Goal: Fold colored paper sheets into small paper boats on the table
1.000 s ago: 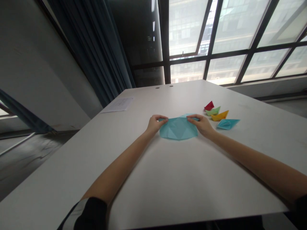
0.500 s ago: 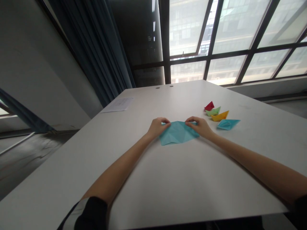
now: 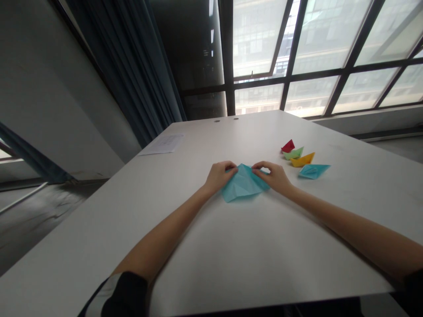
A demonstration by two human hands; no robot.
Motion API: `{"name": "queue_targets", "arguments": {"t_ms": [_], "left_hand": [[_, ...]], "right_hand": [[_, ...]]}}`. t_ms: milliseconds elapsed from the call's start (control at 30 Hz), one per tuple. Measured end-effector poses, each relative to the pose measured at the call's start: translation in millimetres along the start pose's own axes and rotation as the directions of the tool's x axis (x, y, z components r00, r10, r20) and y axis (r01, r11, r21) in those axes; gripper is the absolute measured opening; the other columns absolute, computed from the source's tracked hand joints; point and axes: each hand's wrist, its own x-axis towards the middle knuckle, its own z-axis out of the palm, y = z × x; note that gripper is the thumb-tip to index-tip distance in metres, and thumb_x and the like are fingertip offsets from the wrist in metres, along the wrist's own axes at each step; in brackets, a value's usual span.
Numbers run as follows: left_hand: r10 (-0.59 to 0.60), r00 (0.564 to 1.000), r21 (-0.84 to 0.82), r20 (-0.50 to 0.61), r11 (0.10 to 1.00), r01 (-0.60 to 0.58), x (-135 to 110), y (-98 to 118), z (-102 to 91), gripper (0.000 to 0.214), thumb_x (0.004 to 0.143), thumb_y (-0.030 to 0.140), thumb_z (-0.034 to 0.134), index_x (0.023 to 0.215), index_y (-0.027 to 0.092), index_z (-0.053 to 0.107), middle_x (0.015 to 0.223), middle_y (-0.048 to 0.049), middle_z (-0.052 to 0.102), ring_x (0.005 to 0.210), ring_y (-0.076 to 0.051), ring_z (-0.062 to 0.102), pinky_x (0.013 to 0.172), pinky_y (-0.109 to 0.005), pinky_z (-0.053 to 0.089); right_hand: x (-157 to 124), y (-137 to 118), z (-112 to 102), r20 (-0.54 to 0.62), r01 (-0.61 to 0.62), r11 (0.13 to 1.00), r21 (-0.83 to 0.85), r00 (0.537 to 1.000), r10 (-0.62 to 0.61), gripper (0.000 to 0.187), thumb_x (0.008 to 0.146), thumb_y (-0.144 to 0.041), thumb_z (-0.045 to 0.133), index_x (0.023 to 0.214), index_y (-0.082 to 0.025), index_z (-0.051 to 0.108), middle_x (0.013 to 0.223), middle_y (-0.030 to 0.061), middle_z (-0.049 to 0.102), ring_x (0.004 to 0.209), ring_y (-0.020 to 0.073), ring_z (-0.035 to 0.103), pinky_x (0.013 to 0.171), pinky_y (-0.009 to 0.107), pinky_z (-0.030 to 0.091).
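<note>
A creased light-blue sheet of folding paper [image 3: 245, 184] is held at the middle of the white table. My left hand [image 3: 220, 174] pinches its upper left edge between thumb and fingers. On the other side, my right hand [image 3: 271, 175] pinches the upper right edge the same way. Between the two hands the paper rises to a peak, and its lower edge slants up toward the right. My fingers hide parts of both upper edges.
Right of my right hand stand folded paper boats: a blue one [image 3: 313, 171], a yellow one [image 3: 303, 160], a light-green one [image 3: 293, 153] and a red one [image 3: 288, 146]. A printed sheet [image 3: 162, 144] lies at the table's far left. Windows [image 3: 259, 39] rise behind the table [image 3: 211, 255].
Both hands have drawn slightly closer together. The blue paper has bent up into a sharper peak between them and looks narrower. The paper boats have stayed in place.
</note>
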Motion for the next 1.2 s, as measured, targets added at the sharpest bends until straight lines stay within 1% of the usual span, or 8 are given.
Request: {"name": "queue_targets", "arguments": {"t_ms": [133,300,367,533,667,767,900,1200], "left_hand": [[-0.043,0.999,0.068,-0.017,0.997,0.044,-2,7,0.1,0.019,0.076,0.030,0.053,0.083,0.019,0.066,0.080,-0.0016,0.069,0.074,-0.015,0.062,0.067,-0.024,0.047],[-0.084,0.991,0.111,0.104,0.991,0.072,-1,12,-2.0,0.019,0.070,0.030,0.058,0.085,0.019,0.065,0.074,-0.0012,0.068,0.067,-0.015,0.062,0.063,-0.023,0.047],[-0.091,0.992,0.087,0.092,0.993,0.083,0,13,-3.1,0.019,0.069,0.029,0.059,0.084,0.018,0.065,0.072,-0.0011,0.068,0.067,-0.014,0.062,0.062,-0.023,0.047],[-0.124,0.992,-0.016,-0.003,0.992,0.124,1,14,-5.4,0.017,0.070,0.029,0.059,0.078,0.017,0.066,0.073,-0.0023,0.068,0.068,-0.015,0.062,0.063,-0.023,0.048],[-0.131,0.990,-0.072,-0.046,0.989,0.127,0,17,-4.6,0.017,0.071,0.031,0.059,0.077,0.016,0.066,0.074,-0.0032,0.068,0.068,-0.015,0.062,0.062,-0.024,0.049],[-0.111,0.994,-0.151,-0.018,0.983,0.107,-1,19,-2.5,0.017,0.071,0.030,0.060,0.078,0.016,0.065,0.076,-0.0036,0.068,0.068,-0.015,0.063,0.062,-0.024,0.049],[-0.065,0.998,-0.228,0.027,0.971,0.070,-1,20,-0.5,0.017,0.072,0.031,0.060,0.078,0.016,0.065,0.079,-0.0034,0.068,0.068,-0.014,0.063,0.061,-0.023,0.049],[-0.003,1.000,-0.179,0.007,0.984,0.004,-4,27,0.0,0.013,0.074,0.028,0.059,0.079,0.017,0.064,0.082,-0.0017,0.068,0.071,-0.014,0.063,0.068,-0.024,0.050]], "right_hand": [[-1,-7,3,-0.019,0.119,0.982,-0.148,0.992,-0.123,0.009,0.077,-0.026,0.057,0.080,-0.022,0.065,0.075,0.0007,0.068,0.071,0.0171,0.060,0.073,0.032,0.042],[-2,-12,4,-0.017,0.194,0.947,-0.256,0.979,-0.205,0.009,0.079,-0.026,0.056,0.081,-0.023,0.065,0.076,0.0009,0.068,0.074,0.0173,0.059,0.073,0.032,0.038],[-3,-14,3,-0.002,0.204,0.942,-0.267,0.977,-0.212,0.011,0.080,-0.028,0.055,0.082,-0.023,0.065,0.076,0.0013,0.068,0.075,0.0176,0.059,0.073,0.032,0.037],[-5,-23,3,0.032,0.188,0.947,-0.260,0.982,-0.186,0.017,0.083,-0.033,0.050,0.086,-0.024,0.064,0.078,0.0029,0.068,0.076,0.0188,0.059,0.075,0.033,0.037],[-5,-27,4,-0.020,0.162,0.948,-0.273,0.985,-0.174,0.022,0.080,-0.043,0.054,0.086,-0.024,0.063,0.080,0.0035,0.068,0.077,0.0200,0.059,0.076,0.034,0.035],[-4,-25,4,-0.055,0.147,0.941,-0.306,0.984,-0.172,0.025,0.076,-0.046,0.057,0.087,-0.024,0.063,0.081,0.0037,0.067,0.078,0.0206,0.058,0.076,0.034,0.035],[-3,-21,3,-0.058,0.159,0.929,-0.335,0.980,-0.189,0.022,0.078,-0.042,0.056,0.086,-0.023,0.063,0.079,0.0036,0.066,0.078,0.0201,0.057,0.076,0.034,0.034],[-4,-19,4,-0.057,0.206,0.926,-0.316,0.970,-0.236,0.015,0.080,-0.036,0.054,0.084,-0.023,0.062,0.077,0.0026,0.066,0.077,0.0187,0.058,0.077,0.034,0.035]]}}
